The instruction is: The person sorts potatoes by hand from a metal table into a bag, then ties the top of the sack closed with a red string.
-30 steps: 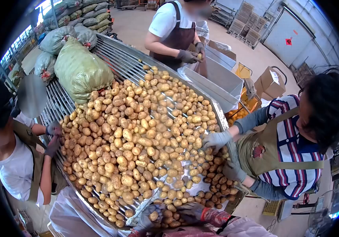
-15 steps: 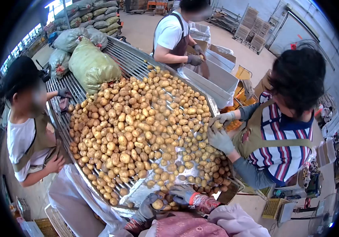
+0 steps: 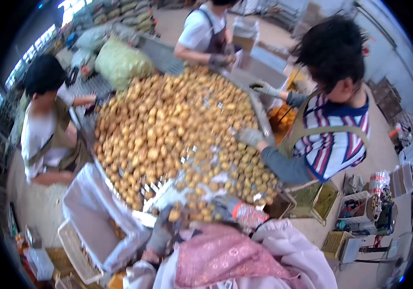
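A broad heap of potatoes (image 3: pixel 144 130) covers the slatted sorting table (image 3: pixel 165 55) in front of me. My left hand (image 3: pixel 160 231), in a grey glove, is at the table's near edge, closed on a potato (image 3: pixel 173 215). To its right, my right hand (image 3: pixel 226 206), also gloved and with a red patterned sleeve, reaches over the near edge beside a few potatoes (image 3: pixel 201 211). Motion blurs its fingers, so their grip does not show. A pale bare patch (image 3: pixel 168 192) of the table lies just beyond my hands.
A lined crate (image 3: pixel 98 216) stands at my left. Three co-workers (image 3: pixel 47 125) surround the table; the gloved hand (image 3: pixel 250 137) of the right one is over the potatoes. A full green sack (image 3: pixel 122 62) rests at the far end, and a yellow crate (image 3: pixel 334 243) sits on the right floor.
My view has shifted, bringing the lined crate at left into fuller sight. My left hand still has a potato. The right co-worker's hands have moved apart, one reaching toward the far rim.
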`<state>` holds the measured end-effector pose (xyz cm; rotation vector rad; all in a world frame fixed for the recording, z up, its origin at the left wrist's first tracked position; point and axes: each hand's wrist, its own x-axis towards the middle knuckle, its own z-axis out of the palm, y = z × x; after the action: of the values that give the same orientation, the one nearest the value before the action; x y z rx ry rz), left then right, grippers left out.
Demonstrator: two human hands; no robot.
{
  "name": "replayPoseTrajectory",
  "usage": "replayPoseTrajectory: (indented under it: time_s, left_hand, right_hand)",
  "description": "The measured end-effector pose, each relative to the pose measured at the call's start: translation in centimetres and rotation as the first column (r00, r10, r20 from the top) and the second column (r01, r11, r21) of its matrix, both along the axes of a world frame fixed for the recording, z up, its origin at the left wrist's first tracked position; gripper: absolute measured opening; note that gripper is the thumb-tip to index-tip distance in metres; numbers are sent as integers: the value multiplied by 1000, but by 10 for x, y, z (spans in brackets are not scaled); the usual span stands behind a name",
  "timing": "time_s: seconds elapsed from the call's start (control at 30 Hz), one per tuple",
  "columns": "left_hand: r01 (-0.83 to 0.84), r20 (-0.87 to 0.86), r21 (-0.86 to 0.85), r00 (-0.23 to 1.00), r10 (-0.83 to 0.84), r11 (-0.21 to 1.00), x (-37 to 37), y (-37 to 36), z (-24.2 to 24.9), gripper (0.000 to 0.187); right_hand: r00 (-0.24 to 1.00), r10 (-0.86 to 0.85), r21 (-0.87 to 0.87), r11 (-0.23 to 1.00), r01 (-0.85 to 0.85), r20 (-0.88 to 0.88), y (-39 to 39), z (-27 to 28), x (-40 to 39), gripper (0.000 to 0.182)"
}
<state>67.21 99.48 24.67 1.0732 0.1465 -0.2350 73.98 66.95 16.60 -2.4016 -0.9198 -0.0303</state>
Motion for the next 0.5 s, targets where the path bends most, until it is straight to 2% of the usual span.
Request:
replayPoseTrajectory:
  time_s: [0.03,0.07,0.1,0.13,0.17,0.2,0.23,0.27,0.3,0.37,0.4,0.43,0.47,0.5]
  left_hand:
    - [-104,402,570,901,-166,815,8,0,-1,54]
    - [-131,413,599,896,-165,790,10,0,-4,55]
    - [31,287,335,949,-133,942,12,-1,-8,50]
    - [15,254,241,964,-78,970,14,-8,11,52]
    - [-10,219,144,976,-22,989,16,-16,30,54]
    - [-134,397,549,910,-117,825,27,-9,1,58]
    - [-199,444,673,879,-174,712,29,-11,19,62]
    - [-234,492,688,846,-205,686,29,-17,42,62]
    - [-187,408,769,880,-244,611,29,-20,46,59]
    - [-211,444,827,814,-375,522,29,-25,51,62]
    - [-27,419,356,898,-134,934,26,-34,15,58]
    - [-22,420,351,897,-136,936,25,-36,21,58]
    - [18,184,-144,983,9,989,23,-33,27,55]
    - [-81,-107,-594,994,21,800,22,-30,32,55]
  right_hand:
    - [994,103,-149,984,-96,43,1,-8,0,34]
    - [956,37,-198,975,-98,-290,10,-22,4,33]
    - [830,-96,-284,956,-77,-549,21,-29,9,31]
    - [431,174,301,921,248,-886,30,-7,16,38]
    - [385,258,390,863,319,-886,32,5,22,44]
    - [342,347,468,793,390,-873,36,17,28,50]
    - [473,282,434,866,249,-835,44,43,24,53]
    - [603,224,367,922,123,-765,52,68,20,56]
    - [550,255,452,854,258,-795,73,112,11,57]
    - [459,394,534,814,227,-796,92,139,4,64]
    - [583,372,545,825,150,-722,91,123,4,65]
    - [698,338,540,838,82,-631,93,115,3,65]
    - [627,380,587,794,157,-681,90,110,2,64]
    - [548,428,623,746,235,-719,87,104,1,64]
